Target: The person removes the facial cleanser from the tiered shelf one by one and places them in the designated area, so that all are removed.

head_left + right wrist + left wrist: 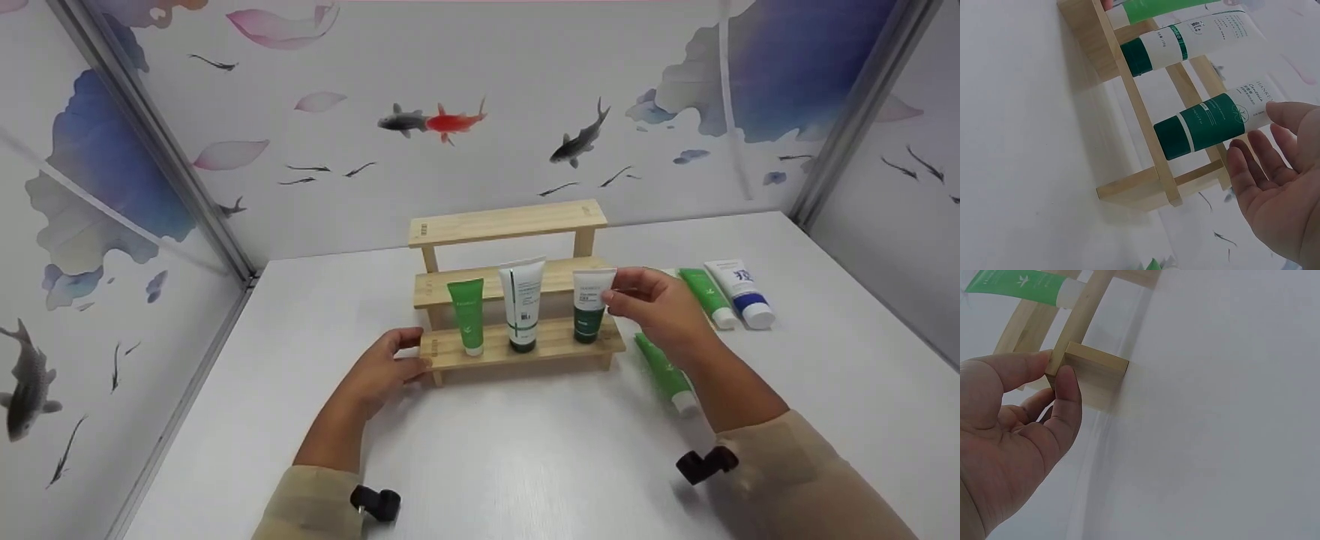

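A three-tier wooden rack (pixel 510 223) stands on the table. My left hand (pixel 384 369) pinches the left end of its lowest shelf between thumb and fingers, as the left wrist view (pixel 1022 410) also shows. At the right end of that shelf, my right hand (pixel 660 311) holds a white and dark green tube (pixel 589 324) by its upper part, thumb in front. The tube stands upright, cap down, at the shelf. To its left on the same shelf stand a white tube (pixel 523 304) with a dark cap and a green tube (pixel 470 315) with a white cap.
Right of the rack lie a green tube (pixel 709 298) and a white and blue tube (pixel 742 292) side by side. Another green tube (pixel 664 371) lies nearer, partly below my right forearm. Printed wall panels (pixel 487 60) enclose the white table (pixel 510 465) at the back and sides.
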`<state>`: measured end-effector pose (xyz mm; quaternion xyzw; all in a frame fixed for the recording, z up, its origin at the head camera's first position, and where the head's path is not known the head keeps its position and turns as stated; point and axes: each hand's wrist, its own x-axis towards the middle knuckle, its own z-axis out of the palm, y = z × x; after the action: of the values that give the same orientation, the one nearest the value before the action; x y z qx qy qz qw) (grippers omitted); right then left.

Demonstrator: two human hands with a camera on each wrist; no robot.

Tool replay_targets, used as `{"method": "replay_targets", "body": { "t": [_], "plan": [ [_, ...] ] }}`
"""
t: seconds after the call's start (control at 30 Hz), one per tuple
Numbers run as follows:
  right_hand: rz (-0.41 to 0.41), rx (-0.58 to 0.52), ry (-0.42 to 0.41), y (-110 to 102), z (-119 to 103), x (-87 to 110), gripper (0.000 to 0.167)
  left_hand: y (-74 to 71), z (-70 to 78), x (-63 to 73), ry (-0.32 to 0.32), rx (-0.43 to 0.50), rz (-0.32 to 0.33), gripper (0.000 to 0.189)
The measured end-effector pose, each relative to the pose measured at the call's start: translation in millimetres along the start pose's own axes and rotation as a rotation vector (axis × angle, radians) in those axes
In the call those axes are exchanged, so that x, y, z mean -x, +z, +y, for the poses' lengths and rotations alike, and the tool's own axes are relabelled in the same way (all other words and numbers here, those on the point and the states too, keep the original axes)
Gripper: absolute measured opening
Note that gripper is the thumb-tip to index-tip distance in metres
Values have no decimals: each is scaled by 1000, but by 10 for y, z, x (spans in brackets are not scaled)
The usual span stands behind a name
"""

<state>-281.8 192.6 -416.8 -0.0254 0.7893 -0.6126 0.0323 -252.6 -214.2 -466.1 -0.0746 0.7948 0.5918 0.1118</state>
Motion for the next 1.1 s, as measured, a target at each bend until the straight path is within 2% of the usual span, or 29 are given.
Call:
{"method": "replay_targets", "body": {
  "t": [0.27, 0.5, 0.73, 1.1],
  "plan": [
    [9, 23, -13, 21, 1, 28, 39, 3, -8, 3, 12, -13, 7, 59],
    [43, -4, -39, -47, 6, 64, 47, -1, 4, 13, 11, -16, 2, 60],
    [74, 26, -49, -212, 57, 98, 51, 6, 3, 22, 4, -12, -2, 61],
    [136, 93, -70, -588, 209, 159, 52, -5, 10, 19, 6, -22, -3, 61]
  ]
}}
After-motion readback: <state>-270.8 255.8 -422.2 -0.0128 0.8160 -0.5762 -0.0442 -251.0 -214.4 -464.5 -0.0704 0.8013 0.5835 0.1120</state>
